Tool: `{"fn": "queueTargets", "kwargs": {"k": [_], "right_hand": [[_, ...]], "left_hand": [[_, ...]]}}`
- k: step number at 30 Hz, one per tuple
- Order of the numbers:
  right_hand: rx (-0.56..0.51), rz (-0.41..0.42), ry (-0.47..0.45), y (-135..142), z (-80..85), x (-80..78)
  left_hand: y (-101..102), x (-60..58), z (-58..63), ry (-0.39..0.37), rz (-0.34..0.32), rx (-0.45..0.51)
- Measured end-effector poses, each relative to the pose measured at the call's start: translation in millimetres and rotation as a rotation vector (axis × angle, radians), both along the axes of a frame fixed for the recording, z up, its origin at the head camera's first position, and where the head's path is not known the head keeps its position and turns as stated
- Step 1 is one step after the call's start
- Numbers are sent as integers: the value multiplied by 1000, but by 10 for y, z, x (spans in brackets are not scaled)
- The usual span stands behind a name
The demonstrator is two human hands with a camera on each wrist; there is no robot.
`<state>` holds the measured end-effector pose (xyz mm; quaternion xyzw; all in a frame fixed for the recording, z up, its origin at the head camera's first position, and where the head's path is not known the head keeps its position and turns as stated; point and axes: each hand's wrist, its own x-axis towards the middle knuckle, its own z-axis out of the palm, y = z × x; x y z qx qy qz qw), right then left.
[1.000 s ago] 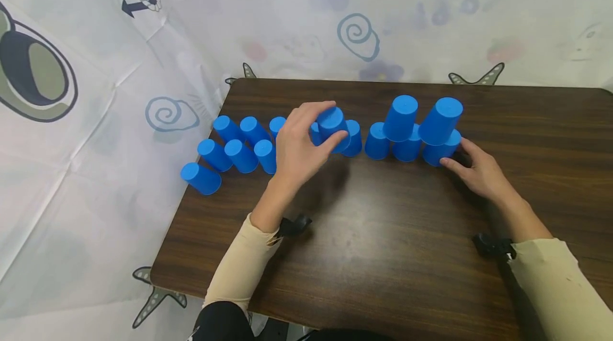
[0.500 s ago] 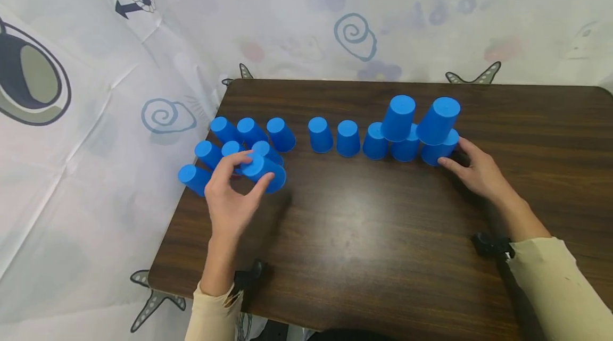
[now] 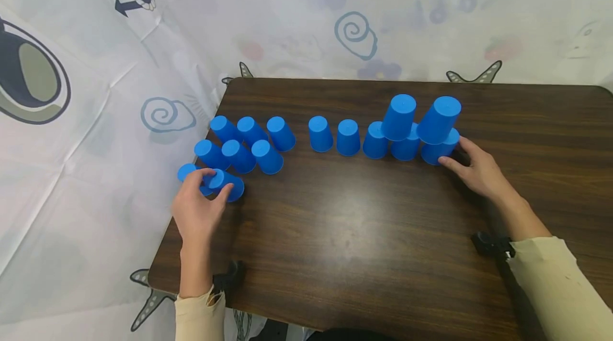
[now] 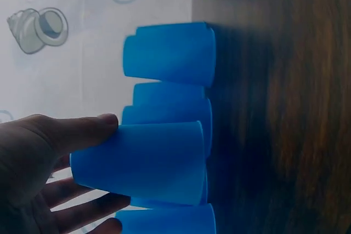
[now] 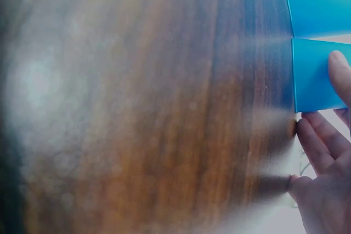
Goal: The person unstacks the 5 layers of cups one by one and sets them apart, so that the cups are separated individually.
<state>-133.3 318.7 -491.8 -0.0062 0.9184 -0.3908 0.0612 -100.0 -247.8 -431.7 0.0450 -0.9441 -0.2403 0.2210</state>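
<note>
Upside-down blue plastic cups stand on a dark wood table. My left hand [image 3: 195, 212] pinches one blue cup [image 3: 230, 185] between thumb and fingers at the front left, beside the front-most left cup [image 3: 188, 172], which it partly hides. In the left wrist view the held cup [image 4: 142, 160] overlaps others behind it. My right hand [image 3: 481, 173] grips the right-end cup [image 3: 437, 154] of the back row, with the thumb on its near side. Above that row sit two more cups, an upper left cup [image 3: 399, 117] and an upper right cup [image 3: 440, 119].
Several cups stand in two rows at the left, among them a middle-row cup [image 3: 267, 157] and a back-row cup [image 3: 281, 133]. Two single cups, one of them a standing cup [image 3: 320, 134], lie between these and the stack. A printed cloth [image 3: 287, 22] hangs behind the table [image 3: 364, 245].
My left hand has carried its cup from the middle of the back row leftward and toward me, to beside the front-most left cup. My right hand has stayed at the end cup.
</note>
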Motion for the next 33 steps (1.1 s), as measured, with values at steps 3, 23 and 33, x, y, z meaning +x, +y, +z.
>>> {"fn": "queueTargets", "kwargs": {"k": [3,23,33], "right_hand": [[1,-2,-4,6,12,8],[-5,2,-3,12,6,3],[-8,2,10,7,9,5]], "left_hand": [[-25,-64,-29,-44,1,-27],[-69,-143,-118,-88,17,-34],[-34,-85,-62,-66,32,-49]]}}
